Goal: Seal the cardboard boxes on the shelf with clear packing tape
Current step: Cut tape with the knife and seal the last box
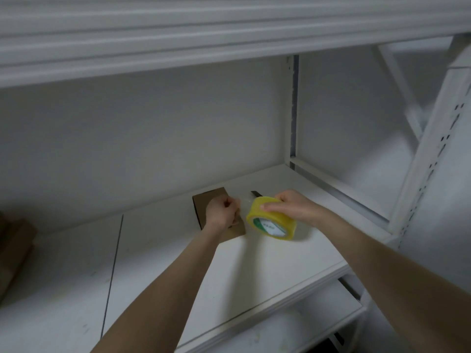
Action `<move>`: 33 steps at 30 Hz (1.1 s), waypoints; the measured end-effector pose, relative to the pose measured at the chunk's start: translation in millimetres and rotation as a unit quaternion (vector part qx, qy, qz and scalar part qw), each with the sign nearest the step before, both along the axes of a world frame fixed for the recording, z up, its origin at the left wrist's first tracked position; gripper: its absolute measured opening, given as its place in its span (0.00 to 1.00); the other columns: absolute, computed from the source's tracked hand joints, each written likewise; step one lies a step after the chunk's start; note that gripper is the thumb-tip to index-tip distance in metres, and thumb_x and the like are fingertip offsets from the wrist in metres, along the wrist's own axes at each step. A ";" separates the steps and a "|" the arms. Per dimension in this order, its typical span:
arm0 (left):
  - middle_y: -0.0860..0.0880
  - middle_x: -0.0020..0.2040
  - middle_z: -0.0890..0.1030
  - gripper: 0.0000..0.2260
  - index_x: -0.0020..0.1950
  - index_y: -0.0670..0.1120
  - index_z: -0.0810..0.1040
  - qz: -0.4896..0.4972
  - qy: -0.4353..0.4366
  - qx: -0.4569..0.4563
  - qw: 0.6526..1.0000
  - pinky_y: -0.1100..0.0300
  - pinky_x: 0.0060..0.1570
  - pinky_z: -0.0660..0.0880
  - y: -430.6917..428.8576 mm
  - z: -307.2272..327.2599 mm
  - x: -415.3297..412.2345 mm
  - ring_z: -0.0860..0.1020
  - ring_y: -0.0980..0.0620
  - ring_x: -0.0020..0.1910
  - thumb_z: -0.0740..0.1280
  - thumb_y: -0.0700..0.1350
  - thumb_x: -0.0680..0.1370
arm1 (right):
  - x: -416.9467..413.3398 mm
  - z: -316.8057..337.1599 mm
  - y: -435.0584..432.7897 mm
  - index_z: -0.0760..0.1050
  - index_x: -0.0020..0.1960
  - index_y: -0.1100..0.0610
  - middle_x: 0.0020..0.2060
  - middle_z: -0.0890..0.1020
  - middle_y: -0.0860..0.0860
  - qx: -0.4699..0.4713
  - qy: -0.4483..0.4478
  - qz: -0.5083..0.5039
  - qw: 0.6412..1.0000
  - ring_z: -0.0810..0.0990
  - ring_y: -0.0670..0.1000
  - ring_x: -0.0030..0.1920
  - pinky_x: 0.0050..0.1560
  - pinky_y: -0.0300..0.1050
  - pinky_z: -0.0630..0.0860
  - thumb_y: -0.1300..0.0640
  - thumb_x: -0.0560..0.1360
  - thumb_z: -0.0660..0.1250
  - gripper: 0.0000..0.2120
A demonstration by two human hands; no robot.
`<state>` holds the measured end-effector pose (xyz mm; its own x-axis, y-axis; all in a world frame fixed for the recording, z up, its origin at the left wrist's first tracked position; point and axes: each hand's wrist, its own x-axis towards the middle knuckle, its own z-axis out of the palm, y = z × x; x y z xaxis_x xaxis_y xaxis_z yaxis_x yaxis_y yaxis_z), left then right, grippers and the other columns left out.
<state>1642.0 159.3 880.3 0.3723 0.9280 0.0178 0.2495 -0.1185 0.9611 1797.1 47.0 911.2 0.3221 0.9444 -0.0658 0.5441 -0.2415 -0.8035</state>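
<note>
While we face a white metal shelf (76, 289) w/ a dark seam, brown cardboard (12, 250) sits far left. Our left hand (221, 212) pinches the tape end over a small cardboard box (211, 197); right hand (293, 206) grips the yellow tape roll (270, 217). White upright (433, 161) at right.

This looks like a storeroom or stockroom rather than a home. White metal rack shelving (254, 263) fills the view, with a slotted, perforated upright (433, 159) of the boltless kind used for storing goods, a diagonal brace (397, 80) behind it and another shelf level (153, 34) overhead. The wall (153, 128) behind is bare and plain white (no decoration, no furniture). Brown cardboard boxes sit on the shelf board: one small box (211, 197) near the middle, more cardboard (15, 250) at the left edge.
</note>
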 end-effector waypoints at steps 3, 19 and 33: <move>0.45 0.32 0.75 0.10 0.37 0.42 0.74 0.036 -0.021 -0.007 0.999 0.62 0.25 0.73 3.6 10.0 1.3 0.71 0.50 0.28 0.64 0.40 0.79 | 6.5 2.8 -6.8 0.73 0.34 0.52 0.33 0.77 0.48 -0.065 -0.194 -0.018 0.979 0.77 0.49 0.38 0.34 0.42 0.67 0.39 0.72 0.69 0.18; 0.41 0.38 0.80 0.07 0.41 0.40 0.73 0.044 -0.169 -0.081 0.981 0.62 0.32 0.79 2.5 17.5 33.3 0.78 0.50 0.30 0.64 0.34 0.79 | 62.7 -21.3 -25.8 0.80 0.45 0.56 0.41 0.80 0.52 -0.024 -0.071 -0.131 0.989 0.80 0.53 0.45 0.46 0.47 0.74 0.40 0.67 0.73 0.20; 0.46 0.43 0.82 0.07 0.54 0.41 0.79 -0.047 -0.109 -0.125 0.985 0.64 0.43 0.80 -9.7 -42.0 28.7 0.81 0.52 0.42 0.67 0.34 0.77 | 72.5 -67.2 -26.2 0.67 0.64 0.56 0.57 0.80 0.54 -0.175 -0.467 -0.111 0.859 0.77 0.55 0.59 0.54 0.46 0.70 0.36 0.79 0.53 0.26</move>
<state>1670.7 149.7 838.3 0.4690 0.8753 -0.1174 0.0336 0.1152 0.9928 1869.7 20.8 844.0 0.5581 0.8282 0.0513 0.8219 -0.5602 0.1028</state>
